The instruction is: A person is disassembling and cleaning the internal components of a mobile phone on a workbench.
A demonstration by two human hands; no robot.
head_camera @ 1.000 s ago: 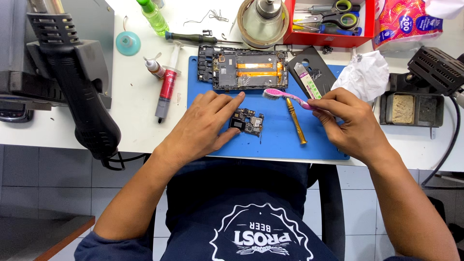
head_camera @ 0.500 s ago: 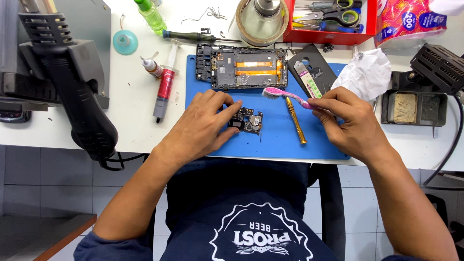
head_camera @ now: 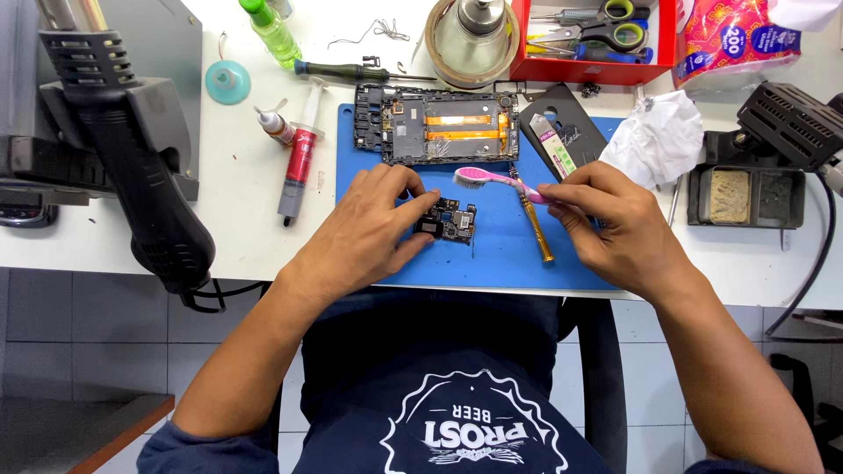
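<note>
Head view: left hand point(head_camera: 369, 230) fingers pinching one circuit board point(head_camera: 450, 221), right hand point(head_camera: 615, 224) fingers pinching one pink toothbrush point(head_camera: 492, 180).

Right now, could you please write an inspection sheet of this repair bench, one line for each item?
Surface: white table with a blue work mat.
Job's things: small circuit board; pink toothbrush; opened phone frame.
Clutter: brass-coloured screwdriver, syringe, green bottle, red tray of scissors, crumpled tissue.
Grips: left hand pinches the board; right hand holds the toothbrush.
Cables: black cable at the right edge.
Surroundings: hot air gun at left; tiled floor below.
</note>
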